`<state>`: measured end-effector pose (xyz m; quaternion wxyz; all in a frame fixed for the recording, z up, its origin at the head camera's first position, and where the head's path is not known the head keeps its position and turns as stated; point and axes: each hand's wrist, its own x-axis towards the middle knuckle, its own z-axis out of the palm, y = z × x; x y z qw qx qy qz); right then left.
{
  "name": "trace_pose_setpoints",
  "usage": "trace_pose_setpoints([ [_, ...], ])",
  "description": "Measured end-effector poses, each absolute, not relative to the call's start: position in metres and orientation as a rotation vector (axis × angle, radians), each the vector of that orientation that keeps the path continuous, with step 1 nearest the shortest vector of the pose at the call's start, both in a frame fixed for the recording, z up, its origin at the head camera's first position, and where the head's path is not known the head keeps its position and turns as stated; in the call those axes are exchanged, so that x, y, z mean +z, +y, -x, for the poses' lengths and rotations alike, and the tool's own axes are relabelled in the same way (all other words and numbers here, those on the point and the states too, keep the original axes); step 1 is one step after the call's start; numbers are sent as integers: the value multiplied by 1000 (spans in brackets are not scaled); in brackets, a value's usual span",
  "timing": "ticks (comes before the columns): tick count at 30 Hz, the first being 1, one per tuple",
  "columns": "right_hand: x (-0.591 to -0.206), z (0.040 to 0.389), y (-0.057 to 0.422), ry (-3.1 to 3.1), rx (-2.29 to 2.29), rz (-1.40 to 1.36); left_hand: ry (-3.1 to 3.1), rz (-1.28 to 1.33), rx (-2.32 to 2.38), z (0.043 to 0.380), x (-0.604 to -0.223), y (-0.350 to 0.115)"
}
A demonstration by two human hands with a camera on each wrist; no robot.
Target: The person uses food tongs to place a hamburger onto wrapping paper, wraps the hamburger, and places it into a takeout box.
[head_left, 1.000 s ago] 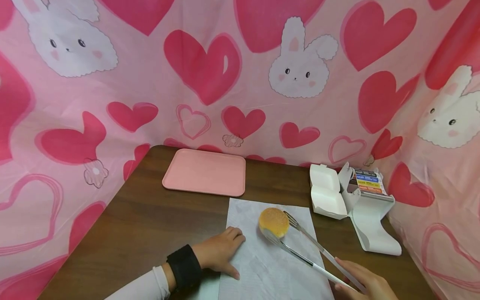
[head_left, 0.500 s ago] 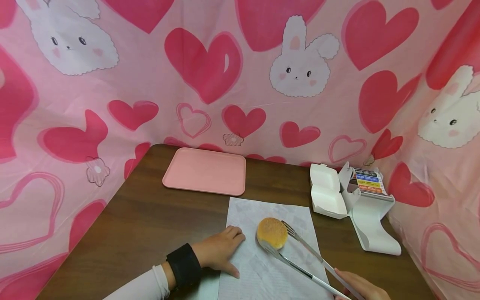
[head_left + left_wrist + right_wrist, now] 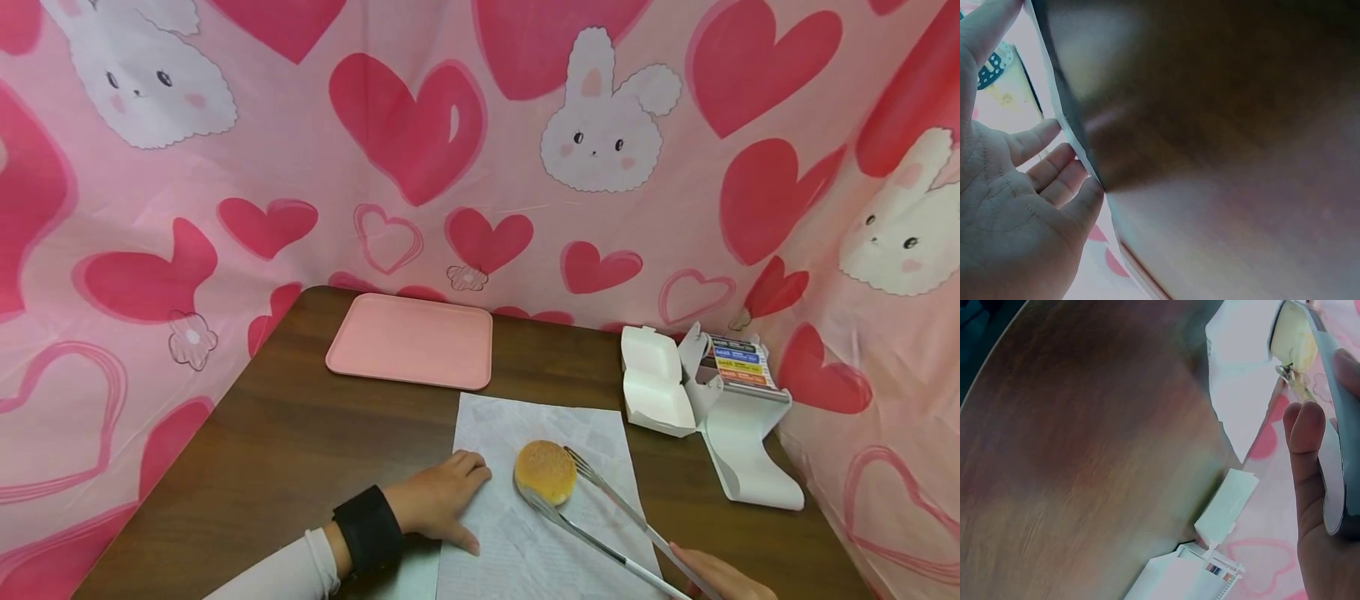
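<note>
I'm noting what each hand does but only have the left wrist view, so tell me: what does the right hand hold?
Observer: The right hand holds a pair of tongs.
Operator: What is at their far end?
Observer: A round bun, between the two tips. The head view shows it over the white paper; whether it touches the paper I cannot tell.
Operator: Anything off to the right of the paper?
Observer: Yes, an open white box on the table, past the paper's far right corner.
</note>
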<state>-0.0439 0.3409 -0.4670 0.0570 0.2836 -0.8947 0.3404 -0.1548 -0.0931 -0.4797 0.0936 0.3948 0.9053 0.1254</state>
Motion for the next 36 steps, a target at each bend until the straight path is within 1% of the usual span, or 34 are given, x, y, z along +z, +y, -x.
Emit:
trace_pose_setpoints([
  [5,-469,47,346,-2703,1014,-972,2672,-1147,369,154,-478,-93],
  [12,-477,60,360,-2662,1073,-1255,2679,-1162,368,155,-479,-93],
  [15,-478,64,364,-2684,1110,-1314,2680,-1161,369,155,-480,-94],
  [23,-470,52,357,-2802,1076,-1030,2686,-1146,359,155,-479,-95],
  [26,-464,44,341,-2755,990,-868,2692,-1159,353,154,-479,-95],
  [30,-456,33,309,-2689,867,-484,2700,-1177,348,154,-479,-95],
  [32,-453,30,295,-2655,844,-339,2707,-1186,340,154,-479,-95],
  [36,-449,29,279,-2610,871,-265,2718,-1185,311,154,-479,-95],
])
